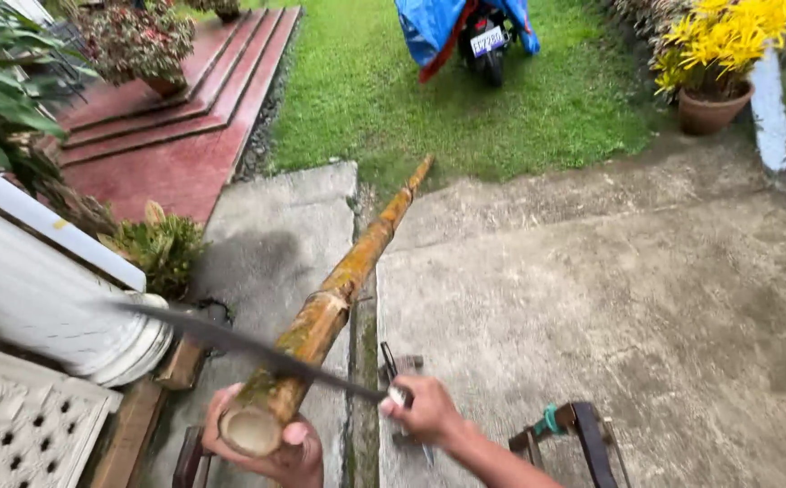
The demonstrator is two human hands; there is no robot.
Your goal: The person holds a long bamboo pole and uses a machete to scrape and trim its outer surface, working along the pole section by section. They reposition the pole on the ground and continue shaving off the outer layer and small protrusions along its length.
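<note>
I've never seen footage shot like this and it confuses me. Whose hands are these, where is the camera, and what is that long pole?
There is no machine here. The one picture comes from a camera worn on a person's head, looking down at their own two bare hands. The left hand grips the near cut end of a long bamboo pole, which stretches away over the concrete paving towards the lawn. The right hand holds a long dark blade laid across the pole near that end. Around them: a potted yellow plant, red steps, and a covered motorbike.
</note>
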